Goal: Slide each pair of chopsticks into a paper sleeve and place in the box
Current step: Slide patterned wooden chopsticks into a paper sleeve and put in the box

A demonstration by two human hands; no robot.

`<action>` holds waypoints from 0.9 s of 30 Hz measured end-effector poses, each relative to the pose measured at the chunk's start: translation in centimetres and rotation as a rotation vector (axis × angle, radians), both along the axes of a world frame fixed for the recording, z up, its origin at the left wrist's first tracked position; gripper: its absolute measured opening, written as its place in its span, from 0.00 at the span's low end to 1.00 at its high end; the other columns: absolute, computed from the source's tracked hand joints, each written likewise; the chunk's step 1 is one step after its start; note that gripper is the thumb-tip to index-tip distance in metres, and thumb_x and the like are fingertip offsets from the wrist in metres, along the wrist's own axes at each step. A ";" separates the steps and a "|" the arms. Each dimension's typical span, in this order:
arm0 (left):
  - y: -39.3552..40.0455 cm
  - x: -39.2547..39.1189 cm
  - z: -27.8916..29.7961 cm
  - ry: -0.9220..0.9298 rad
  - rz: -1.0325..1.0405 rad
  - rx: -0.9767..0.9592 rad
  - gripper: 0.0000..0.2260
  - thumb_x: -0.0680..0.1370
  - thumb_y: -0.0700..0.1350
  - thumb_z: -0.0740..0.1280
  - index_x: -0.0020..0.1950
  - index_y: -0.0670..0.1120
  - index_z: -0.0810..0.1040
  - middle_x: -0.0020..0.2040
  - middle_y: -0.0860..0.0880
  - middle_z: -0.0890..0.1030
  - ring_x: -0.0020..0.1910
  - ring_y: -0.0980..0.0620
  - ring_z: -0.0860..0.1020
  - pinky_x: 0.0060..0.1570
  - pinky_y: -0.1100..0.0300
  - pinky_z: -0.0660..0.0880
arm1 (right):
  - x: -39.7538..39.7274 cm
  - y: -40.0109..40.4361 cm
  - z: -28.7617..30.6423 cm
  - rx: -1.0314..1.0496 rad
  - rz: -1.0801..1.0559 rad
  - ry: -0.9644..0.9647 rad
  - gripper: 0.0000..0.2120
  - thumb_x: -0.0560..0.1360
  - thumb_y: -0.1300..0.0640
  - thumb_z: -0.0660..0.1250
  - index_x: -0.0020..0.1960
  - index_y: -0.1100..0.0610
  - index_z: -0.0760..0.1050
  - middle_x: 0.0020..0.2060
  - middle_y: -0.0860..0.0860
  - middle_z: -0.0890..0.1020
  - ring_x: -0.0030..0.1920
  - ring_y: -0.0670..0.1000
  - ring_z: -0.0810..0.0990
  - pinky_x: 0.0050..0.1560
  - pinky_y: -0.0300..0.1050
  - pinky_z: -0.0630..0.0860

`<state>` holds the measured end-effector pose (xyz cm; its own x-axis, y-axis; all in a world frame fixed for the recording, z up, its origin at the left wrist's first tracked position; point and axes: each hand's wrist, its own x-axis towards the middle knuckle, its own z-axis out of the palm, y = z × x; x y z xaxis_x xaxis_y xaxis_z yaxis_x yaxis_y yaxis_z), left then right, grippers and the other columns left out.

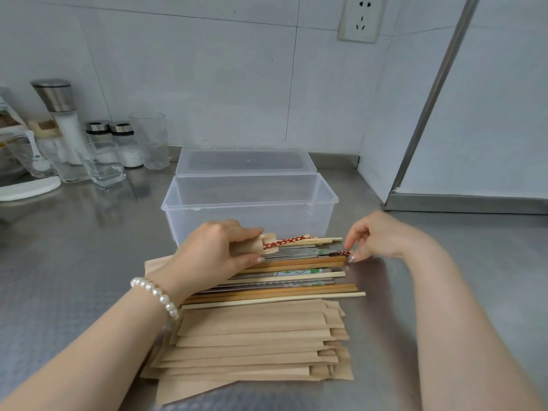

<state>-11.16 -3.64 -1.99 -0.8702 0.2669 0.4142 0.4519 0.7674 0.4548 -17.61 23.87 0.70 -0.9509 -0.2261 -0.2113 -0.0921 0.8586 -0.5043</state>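
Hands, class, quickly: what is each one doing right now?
Left hand: grips a brown paper sleeve with red flower-patterned chopsticks partly inside.
Right hand: pinches the end of a dark red-tipped chopstick.

Chopsticks entering paper sleeve

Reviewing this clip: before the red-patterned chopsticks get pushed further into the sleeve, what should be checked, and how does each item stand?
1. Left hand grips the paper sleeve: ok.
2. Red-patterned chopsticks started into the sleeve mouth: ok.
3. Both sticks of the pair in the sleeve: cannot tell.
4. Right hand pinches a stick end: ok.
5. Clear box lid open: ok.
6. Spare sleeves close by: ok.
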 end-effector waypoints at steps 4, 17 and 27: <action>-0.1 0.0 -0.2 -0.008 -0.008 0.008 0.25 0.66 0.57 0.66 0.61 0.50 0.77 0.39 0.54 0.77 0.40 0.54 0.75 0.43 0.61 0.70 | -0.1 -0.1 -0.3 -0.019 0.012 -0.007 0.08 0.66 0.64 0.75 0.36 0.53 0.78 0.29 0.48 0.74 0.32 0.45 0.71 0.34 0.37 0.65; -0.3 -0.1 0.1 0.003 -0.005 0.021 0.21 0.70 0.49 0.72 0.62 0.51 0.75 0.42 0.55 0.76 0.43 0.54 0.75 0.47 0.59 0.72 | 0.4 -0.6 1.2 -0.766 -0.067 0.232 0.08 0.69 0.71 0.69 0.38 0.59 0.79 0.29 0.52 0.84 0.31 0.47 0.83 0.33 0.35 0.78; -0.7 -0.3 -0.1 0.021 0.034 0.017 0.21 0.71 0.50 0.71 0.63 0.51 0.74 0.44 0.54 0.77 0.46 0.52 0.76 0.49 0.57 0.73 | 0.3 0.0 1.8 -1.636 -0.573 0.517 0.05 0.76 0.64 0.63 0.43 0.57 0.76 0.24 0.47 0.80 0.23 0.44 0.75 0.28 0.35 0.71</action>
<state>-11.43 -4.30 -2.06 -0.8698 0.2304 0.4363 0.4352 0.7748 0.4585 -17.33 23.87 2.49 -0.8676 0.4654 0.1750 -0.4002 -0.4447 -0.8013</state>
